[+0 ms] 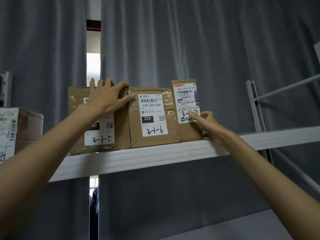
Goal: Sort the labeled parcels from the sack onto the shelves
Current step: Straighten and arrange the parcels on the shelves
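Three brown cardboard parcels stand side by side on a high white shelf (155, 158). The left parcel (78, 118) has a label marked 3-1-5. My left hand (107, 96) lies flat over its upper right corner, fingers spread, thumb touching the middle parcel (154, 118), which is marked 3-1-6. The smaller right parcel (187, 108) stands upright against it. My right hand (207, 123) touches its label with the index fingertip, thumb near the parcel's lower right edge. The sack is out of view.
Another parcel (19, 129) with a white label sits on the shelf at the far left. Grey curtains hang behind, with a narrow gap (93, 63). A grey metal shelf frame (256, 108) rises at the right, where bare shelf runs on.
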